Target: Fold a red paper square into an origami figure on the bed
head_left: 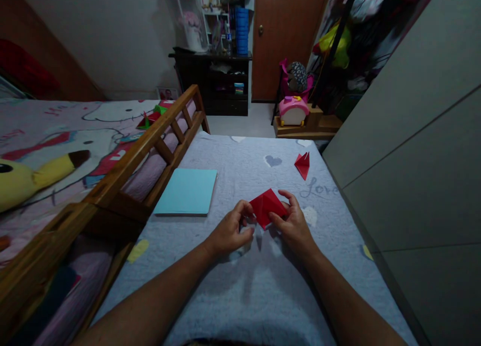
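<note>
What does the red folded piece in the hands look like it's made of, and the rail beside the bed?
The red folded piece, pinched by the left hand and right hand, looks like thin matte paper: sharp creases, flat facets. The rail looks like varnished wood: warm brown with a slight sheen, though the dim light leaves the grain unclear.

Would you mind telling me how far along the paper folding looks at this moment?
One small folded red piece already lies finished-looking on the bedspread, apart from the hands. In hand: the left hand and right hand pinch a red paper, creased into a pointed, diamond-like shape lying on the bedspread. Left: the blue paper stack beside them looks unfolded.
</note>
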A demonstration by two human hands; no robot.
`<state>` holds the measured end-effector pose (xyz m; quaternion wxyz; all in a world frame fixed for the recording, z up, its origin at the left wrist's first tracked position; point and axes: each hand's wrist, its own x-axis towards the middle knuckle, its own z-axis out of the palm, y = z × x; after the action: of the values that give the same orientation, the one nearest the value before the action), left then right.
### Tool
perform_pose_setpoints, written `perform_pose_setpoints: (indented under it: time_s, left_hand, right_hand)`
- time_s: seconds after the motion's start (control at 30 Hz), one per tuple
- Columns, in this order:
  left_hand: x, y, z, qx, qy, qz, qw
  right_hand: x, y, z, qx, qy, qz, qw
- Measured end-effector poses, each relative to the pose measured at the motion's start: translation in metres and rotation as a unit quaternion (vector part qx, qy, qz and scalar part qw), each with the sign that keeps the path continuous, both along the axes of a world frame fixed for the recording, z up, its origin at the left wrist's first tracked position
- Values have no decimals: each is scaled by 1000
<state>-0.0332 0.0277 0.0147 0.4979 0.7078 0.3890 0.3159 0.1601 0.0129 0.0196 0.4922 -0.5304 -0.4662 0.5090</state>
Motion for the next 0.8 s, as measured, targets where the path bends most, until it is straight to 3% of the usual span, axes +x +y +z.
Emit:
perform_pose_setpoints:
  time_s: [0.13,0.3,0.47,0.57,0.67,0.8]
  left_hand:
    - [-2,2,-3,-71,-78,18,994]
    - [-6,10,-7,-92,-77,2,993]
    - [1,11,-4,-143,-126,-14,982]
    - [4,11,-4,-145,-154,23,977]
    - [3,13,-5,-138,-165,81,973]
    - [1,11,-7,-141,-145,124,972]
  right_hand:
    - [8,1,4,15,-23,32,999]
    - [11,-2,5,29,-110,94,989]
    - [4,-1,0,25,-2,52,998]
    - [2,0,-1,48,64,4,997]
    - [2,-2,-2,85,46,-33,995]
    - [-1,-6,-6,77,-11,3,997]
